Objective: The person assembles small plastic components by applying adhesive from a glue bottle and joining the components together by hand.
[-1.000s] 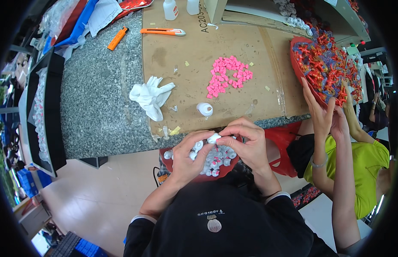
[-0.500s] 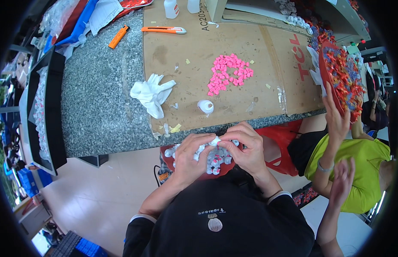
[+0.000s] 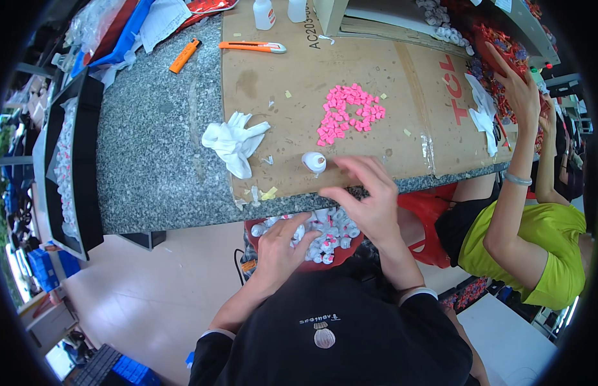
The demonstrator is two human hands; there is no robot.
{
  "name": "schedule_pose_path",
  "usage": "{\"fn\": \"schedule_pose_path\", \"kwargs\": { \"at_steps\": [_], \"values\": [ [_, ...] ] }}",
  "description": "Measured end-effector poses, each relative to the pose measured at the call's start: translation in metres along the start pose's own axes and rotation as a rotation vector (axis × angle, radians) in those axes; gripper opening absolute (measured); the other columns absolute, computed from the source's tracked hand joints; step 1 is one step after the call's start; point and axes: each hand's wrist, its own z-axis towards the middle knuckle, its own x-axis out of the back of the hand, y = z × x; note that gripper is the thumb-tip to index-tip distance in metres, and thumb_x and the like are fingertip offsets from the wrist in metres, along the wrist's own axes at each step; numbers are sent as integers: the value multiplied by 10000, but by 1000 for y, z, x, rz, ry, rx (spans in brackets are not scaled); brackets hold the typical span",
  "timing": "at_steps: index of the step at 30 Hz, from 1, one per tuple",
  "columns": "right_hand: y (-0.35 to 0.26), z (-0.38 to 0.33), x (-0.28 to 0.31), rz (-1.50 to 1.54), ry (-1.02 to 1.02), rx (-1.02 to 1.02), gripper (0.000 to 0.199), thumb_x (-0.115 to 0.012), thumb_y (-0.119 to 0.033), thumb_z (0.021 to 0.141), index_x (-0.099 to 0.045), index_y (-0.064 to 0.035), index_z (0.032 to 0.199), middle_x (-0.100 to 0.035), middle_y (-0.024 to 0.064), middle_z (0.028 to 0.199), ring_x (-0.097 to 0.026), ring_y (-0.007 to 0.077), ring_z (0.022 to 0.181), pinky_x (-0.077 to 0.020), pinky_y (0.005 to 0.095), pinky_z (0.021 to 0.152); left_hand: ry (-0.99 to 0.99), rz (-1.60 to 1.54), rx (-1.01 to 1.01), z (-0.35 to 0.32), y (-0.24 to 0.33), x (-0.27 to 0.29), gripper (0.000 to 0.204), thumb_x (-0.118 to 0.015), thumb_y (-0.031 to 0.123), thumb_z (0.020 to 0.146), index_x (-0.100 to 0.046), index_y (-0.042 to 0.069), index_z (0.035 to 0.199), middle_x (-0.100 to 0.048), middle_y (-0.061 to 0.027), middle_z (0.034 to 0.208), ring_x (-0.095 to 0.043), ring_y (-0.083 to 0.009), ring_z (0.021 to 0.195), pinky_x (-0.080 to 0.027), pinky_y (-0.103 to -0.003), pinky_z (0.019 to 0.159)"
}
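My right hand (image 3: 375,202) is over the table's front edge, its thumb and fingers apart and nothing between them. Just left of its fingertips stands a small white squeeze bottle (image 3: 314,162) with a narrow tip. My left hand (image 3: 280,249) is lower, at the left side of a red basin (image 3: 350,252) in front of me. Its fingers are curled, with a gap to the thumb where small white pieces show; none looks gripped. The basin is full of white rounded pieces (image 3: 328,239), some with pink bits. A loose cluster of small pink pieces (image 3: 350,109) lies on the cardboard beyond the bottle.
Cardboard (image 3: 286,128) covers much of the granite table (image 3: 151,141). On it lie a crumpled white glove (image 3: 236,143) and an orange cutter (image 3: 252,47). An orange lighter (image 3: 185,56) lies left. A black tray (image 3: 80,167) stands far left; a co-worker in lime green (image 3: 537,251) sits right.
My hands have parted from the white piece they held together. The right moved up toward the bottle, the left down over the basin. The co-worker's tray of red pieces moved away toward the back.
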Motion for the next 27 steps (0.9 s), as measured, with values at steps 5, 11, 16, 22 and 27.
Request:
{"fn": "schedule_pose_path", "kwargs": {
  "at_steps": [5, 11, 16, 22, 27],
  "values": [
    [16, 14, -20, -106, -39, 204, 345, -718, -53, 665, -592, -24, 984, -621, 96, 953, -582, 249, 837, -464, 329, 702, -145, -373, 233, 1, 6, 12, 339, -636, 78, 795, -528, -4, 1107, -616, -80, 866, -590, -160, 757, -468, -270, 641],
    [7, -17, 8, 207, -78, -14, 326, -643, -13, 739, -545, -10, 1050, -616, 112, 959, -612, 199, 831, -478, 291, 714, -135, -1156, 453, 6, 10, 20, 339, -574, 92, 860, -498, 18, 1182, -611, -41, 927, -561, -82, 803, -448, -201, 668],
    [5, -35, 31, 262, -91, 9, 357, -692, -27, 679, -565, 40, 1005, -632, 131, 877, -562, 176, 665, -443, 275, 582, -107, -863, 280, 15, 2, 12, 342, -629, 0, 791, -540, -2, 1121, -639, -79, 948, -590, -98, 846, -479, -222, 717],
    [0, -38, 37, 228, -123, 178, 396, -773, -70, 562, -654, 7, 932, -620, 72, 644, -499, 160, 525, -373, 262, 499, 2, -952, 279, 16, -2, 4, 396, -706, -41, 689, -555, -27, 1055, -644, -148, 960, -626, -127, 771, -512, -212, 621],
    [0, -39, 37, 234, -149, 136, 380, -765, -62, 572, -658, 1, 931, -619, 74, 644, -501, 155, 530, -377, 261, 497, 14, -1018, 328, 18, 0, 5, 358, -688, -79, 684, -569, -27, 1017, -655, -132, 933, -619, -127, 835, -494, -253, 762]
  ]
}}
